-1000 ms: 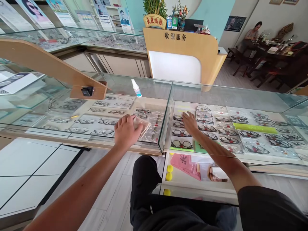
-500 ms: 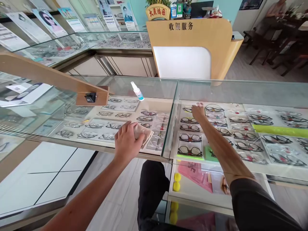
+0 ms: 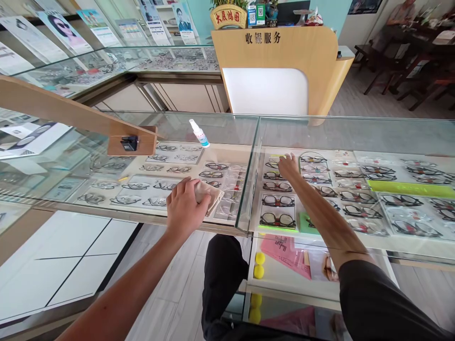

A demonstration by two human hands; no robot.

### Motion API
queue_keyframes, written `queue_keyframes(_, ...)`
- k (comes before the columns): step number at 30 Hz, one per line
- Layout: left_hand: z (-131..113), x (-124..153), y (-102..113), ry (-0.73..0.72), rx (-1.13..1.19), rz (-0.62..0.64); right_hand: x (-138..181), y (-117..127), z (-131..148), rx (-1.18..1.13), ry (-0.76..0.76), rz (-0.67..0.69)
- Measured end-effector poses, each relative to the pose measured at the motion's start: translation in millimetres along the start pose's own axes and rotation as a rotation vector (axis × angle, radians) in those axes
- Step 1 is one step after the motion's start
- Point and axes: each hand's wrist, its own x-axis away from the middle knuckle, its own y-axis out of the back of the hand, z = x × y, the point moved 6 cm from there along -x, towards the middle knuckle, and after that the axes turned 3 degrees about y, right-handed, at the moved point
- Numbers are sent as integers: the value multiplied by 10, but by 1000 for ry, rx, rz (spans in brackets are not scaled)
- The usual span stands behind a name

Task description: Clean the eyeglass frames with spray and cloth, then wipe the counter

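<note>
My left hand (image 3: pixel 185 204) is closed round a folded beige cloth (image 3: pixel 209 195), above the glass top of the display case. A white spray bottle (image 3: pixel 199 134) with a blue lower part stands upright on the glass beyond it. My right hand (image 3: pixel 288 166) reaches over the right section, fingers curled down at a pair of eyeglasses (image 3: pixel 272 165) at the back of a column of dark-framed pairs. The hand hides part of that pair, and its fingertips seem to grip the frame's right end. Another pair of eyeglasses (image 3: pixel 314 157) lies just right of the hand.
An upright glass divider (image 3: pixel 249 180) separates my hands. A wooden beam ending in a block (image 3: pixel 132 140) crosses the left side. Below the case, an open drawer (image 3: pixel 280 279) holds pink papers and yellow balls. A wooden service counter (image 3: pixel 275 52) stands beyond; a person sits far right.
The whole view has shifted slightly, moving everything a little to the left. My right hand's fingers have spread a little at the eyeglasses; my left hand still holds the cloth.
</note>
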Motion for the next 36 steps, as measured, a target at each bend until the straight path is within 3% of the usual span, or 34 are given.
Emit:
queue_keyframes(7, -11, 4, 15, 15, 7, 7, 35, 12, 27, -26, -27, -8)
queue_keyframes(12, -8, 2, 3, 12, 3, 25, 121, 239, 76, -70, -55, -71)
queue_keyframes(16, -5, -2, -10, 1, 17, 11, 313, 521, 290, -110, -51, -95)
queue_keyframes(19, -10, -1, -12, -2, 31, 4, 546, 679, 597, -145, 17, -28)
queue_keyframes(25, -6, 2, 2, -2, 47, -8, 1298, 919, 1430, -201, 219, 159)
queue_keyframes(30, -6, 4, -2, -24, 62, -19, 2290, 1099, 2018, -273, 417, 388)
queue_keyframes(33, -5, 12, -4, -24, 85, -20, 2879, 1385, 2053, -291, 450, 470)
queue_keyframes(36, -6, 33, 14, -23, 119, -33, 3361, 1831, 1881, -264, 440, 528)
